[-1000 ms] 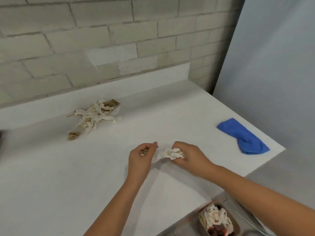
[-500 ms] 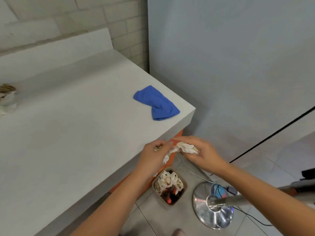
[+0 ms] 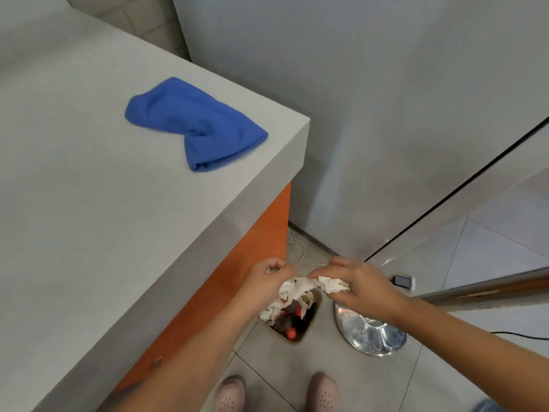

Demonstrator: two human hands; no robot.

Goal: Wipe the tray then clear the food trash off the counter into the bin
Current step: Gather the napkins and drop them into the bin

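Crumpled white food trash (image 3: 329, 285) pinched in curled right hand (image 3: 368, 288); small brown scrap (image 3: 272, 269) gripped in curled left hand (image 3: 263, 282). Both hands above small brown floor bin (image 3: 294, 341). Blue cloth (image 3: 193, 123) lies on grey counter (image 3: 89, 218).

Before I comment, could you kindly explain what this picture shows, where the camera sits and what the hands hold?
There is no machine here: a person wears one camera on the head, looking down at their own bare hands. The left hand and right hand both grip pale food scraps above a small floor bin that already holds trash. A crumpled blue cloth lies on the grey counter. The shiny disc beside the bin is a metal stand base; the person's shoes show below.
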